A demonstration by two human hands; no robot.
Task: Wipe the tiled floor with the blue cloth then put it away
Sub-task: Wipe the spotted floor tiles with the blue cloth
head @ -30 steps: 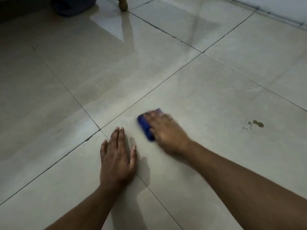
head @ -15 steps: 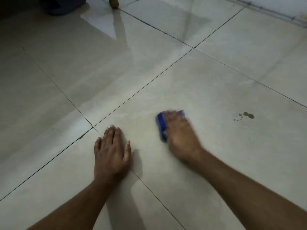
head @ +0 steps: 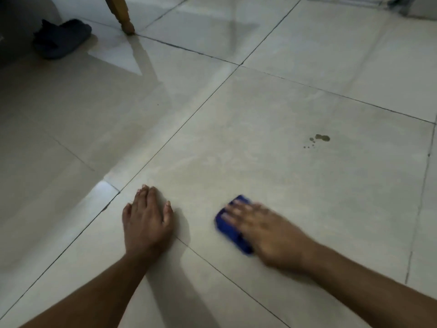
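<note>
The folded blue cloth [head: 230, 229] lies flat on the pale tiled floor [head: 272, 110]. My right hand [head: 262, 229] presses down on it with straight fingers, covering most of it; the hand is blurred from motion. My left hand [head: 147, 221] rests flat on the floor to the cloth's left, fingers straight, near a crossing of grout lines. A small dark stain [head: 320, 138] with a few specks marks the same tile farther off to the right.
A wooden furniture leg [head: 121, 16] stands at the top left, with a dark slipper [head: 61, 37] beside it. Bright reflections shine on the tiles at the top and by my left hand.
My right hand has slid the cloth to the right, away from my left hand. The view has tilted up, bringing the furniture leg and slipper more into sight.
</note>
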